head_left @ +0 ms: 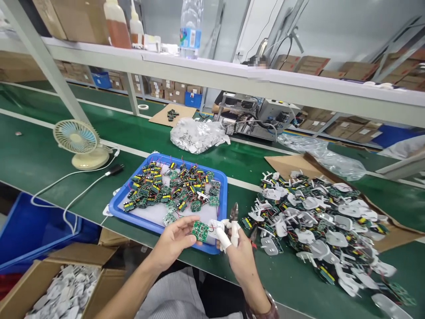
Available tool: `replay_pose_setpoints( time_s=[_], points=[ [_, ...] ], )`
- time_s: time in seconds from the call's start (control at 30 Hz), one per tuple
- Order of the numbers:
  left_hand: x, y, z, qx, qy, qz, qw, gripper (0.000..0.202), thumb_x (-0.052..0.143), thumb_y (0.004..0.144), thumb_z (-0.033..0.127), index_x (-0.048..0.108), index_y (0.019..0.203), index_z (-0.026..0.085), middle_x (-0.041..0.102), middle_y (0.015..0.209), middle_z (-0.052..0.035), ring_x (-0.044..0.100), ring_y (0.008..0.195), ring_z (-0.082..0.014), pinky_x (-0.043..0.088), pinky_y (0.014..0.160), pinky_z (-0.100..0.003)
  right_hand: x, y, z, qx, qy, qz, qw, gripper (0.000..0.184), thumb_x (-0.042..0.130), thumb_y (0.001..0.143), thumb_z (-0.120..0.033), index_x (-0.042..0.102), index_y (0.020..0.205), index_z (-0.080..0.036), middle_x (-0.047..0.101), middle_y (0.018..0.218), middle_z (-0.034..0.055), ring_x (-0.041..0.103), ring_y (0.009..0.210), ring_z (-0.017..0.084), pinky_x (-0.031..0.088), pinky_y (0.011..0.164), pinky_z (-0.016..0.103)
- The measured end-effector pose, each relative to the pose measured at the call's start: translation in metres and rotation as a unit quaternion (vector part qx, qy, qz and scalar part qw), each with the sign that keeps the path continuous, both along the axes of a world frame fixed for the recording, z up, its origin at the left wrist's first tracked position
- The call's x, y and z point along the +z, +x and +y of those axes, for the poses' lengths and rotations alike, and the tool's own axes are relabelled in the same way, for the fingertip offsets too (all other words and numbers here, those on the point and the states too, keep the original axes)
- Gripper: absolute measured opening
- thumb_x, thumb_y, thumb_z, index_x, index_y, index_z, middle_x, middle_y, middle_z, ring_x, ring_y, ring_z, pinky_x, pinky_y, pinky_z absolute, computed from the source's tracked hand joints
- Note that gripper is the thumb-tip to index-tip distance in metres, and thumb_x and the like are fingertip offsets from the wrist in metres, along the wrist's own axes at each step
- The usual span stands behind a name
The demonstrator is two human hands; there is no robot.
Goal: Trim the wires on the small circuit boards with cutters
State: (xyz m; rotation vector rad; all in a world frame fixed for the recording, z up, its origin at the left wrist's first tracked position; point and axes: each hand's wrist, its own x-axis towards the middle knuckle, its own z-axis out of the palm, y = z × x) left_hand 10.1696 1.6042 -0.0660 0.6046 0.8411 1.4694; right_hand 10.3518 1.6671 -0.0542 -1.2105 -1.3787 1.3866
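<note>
My left hand [175, 243] pinches a small green circuit board [199, 231] between thumb and fingers, over the near rim of the blue tray [133, 220]. Red wire runs from the board to a white plastic plug piece [216, 229], which the fingers of my right hand [237, 248] grip. White finger covers are on several of those fingers. A pair of pliers [234, 212] also sits in my right hand, jaws pointing up; its handles are mostly hidden. Inside the tray lie many circuit boards [154, 188] with yellow-banded parts and red wires.
To the right, a large heap of boards wired to white plug pieces [312, 217] lies on cardboard. A small fan [78, 141] with white cables stands left. Behind the tray is a plastic bag of white parts [197, 135]. A shelf [212, 66] crosses above; a person sits beyond.
</note>
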Motion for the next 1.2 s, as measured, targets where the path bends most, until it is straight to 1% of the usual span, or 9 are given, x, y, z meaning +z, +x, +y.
replay_pose_setpoints(
  time_s=[0.13,0.27,0.37,0.5,0.57,0.67,0.87,1.03,1.2],
  points=[
    [-0.004,-0.002,0.005,0.004,-0.021,-0.013,1.000,0.043,0.084,0.075,0.023,0.076,0.117,0.021,0.072,0.114,-0.0110,0.065,0.086,-0.0182,0.058,0.075,-0.031,0.000,0.000,0.001,-0.002,0.002,-0.007,1.000,0.054,0.078,0.074,-0.066,0.067,0.100,-0.020,0.062,0.067,-0.0004,0.058,0.055,0.018,0.049,0.049,0.029],
    [-0.005,-0.002,0.006,0.018,0.015,0.000,1.000,0.048,0.082,0.079,0.025,0.071,0.126,0.024,0.073,0.120,-0.0120,0.068,0.100,-0.0233,0.057,0.081,-0.031,-0.004,-0.001,0.001,-0.006,-0.010,-0.013,1.000,0.054,0.079,0.074,-0.065,0.066,0.100,-0.020,0.063,0.066,-0.0003,0.058,0.055,0.018,0.049,0.050,0.029],
    [-0.005,-0.001,0.004,0.022,0.044,0.048,0.998,0.047,0.080,0.083,0.026,0.069,0.128,0.025,0.074,0.121,-0.0114,0.069,0.105,-0.0239,0.055,0.089,-0.034,-0.008,-0.001,0.002,-0.005,-0.026,-0.006,1.000,0.053,0.080,0.074,-0.063,0.064,0.101,-0.020,0.064,0.069,0.0004,0.058,0.056,0.017,0.050,0.052,0.029],
    [-0.005,0.001,0.005,0.045,0.050,0.139,0.988,0.034,0.075,0.086,0.025,0.072,0.120,0.022,0.077,0.113,-0.0113,0.070,0.108,-0.0254,0.052,0.097,-0.037,-0.007,-0.001,0.003,-0.028,-0.013,-0.001,1.000,0.051,0.080,0.074,-0.062,0.065,0.100,-0.020,0.067,0.074,0.0022,0.060,0.058,0.018,0.052,0.054,0.030],
    [-0.005,0.003,0.006,0.063,0.050,0.164,0.983,0.029,0.073,0.087,0.024,0.074,0.115,0.021,0.079,0.108,-0.0109,0.070,0.109,-0.0266,0.050,0.101,-0.039,-0.004,0.000,0.003,-0.039,0.001,-0.009,0.999,0.050,0.079,0.075,-0.062,0.065,0.100,-0.021,0.067,0.074,0.0024,0.060,0.058,0.019,0.053,0.055,0.031],
    [-0.005,0.005,0.009,0.071,0.044,0.180,0.980,0.025,0.071,0.087,0.023,0.075,0.112,0.021,0.080,0.105,-0.0100,0.071,0.108,-0.0265,0.051,0.100,-0.040,-0.002,0.002,0.003,-0.044,0.015,-0.020,0.999,0.049,0.078,0.075,-0.063,0.066,0.100,-0.022,0.066,0.072,0.0019,0.059,0.058,0.019,0.052,0.056,0.031],
    [-0.006,0.007,0.013,0.066,0.052,0.175,0.981,0.021,0.072,0.087,0.024,0.076,0.108,0.021,0.079,0.106,-0.0108,0.071,0.109,-0.0268,0.050,0.102,-0.040,-0.006,0.006,0.004,-0.044,0.019,-0.019,0.999,0.051,0.078,0.074,-0.065,0.065,0.099,-0.022,0.064,0.068,0.0010,0.058,0.059,0.019,0.051,0.058,0.031],
    [-0.009,0.008,0.016,0.058,0.070,0.136,0.987,0.028,0.078,0.084,0.025,0.074,0.111,0.022,0.079,0.104,-0.0097,0.071,0.106,-0.0253,0.052,0.099,-0.039,-0.008,0.010,0.005,-0.050,0.002,-0.004,0.999,0.050,0.079,0.074,-0.063,0.064,0.098,-0.022,0.065,0.069,0.0016,0.058,0.058,0.019,0.052,0.058,0.031],
    [-0.009,0.010,0.017,0.029,0.013,0.090,0.995,0.040,0.084,0.079,0.023,0.071,0.116,0.023,0.076,0.109,-0.0087,0.070,0.103,-0.0231,0.056,0.094,-0.035,-0.006,0.014,0.006,-0.053,-0.012,0.013,0.998,0.052,0.081,0.072,-0.063,0.064,0.098,-0.021,0.068,0.071,0.0032,0.060,0.058,0.019,0.052,0.055,0.031]
  ],
)
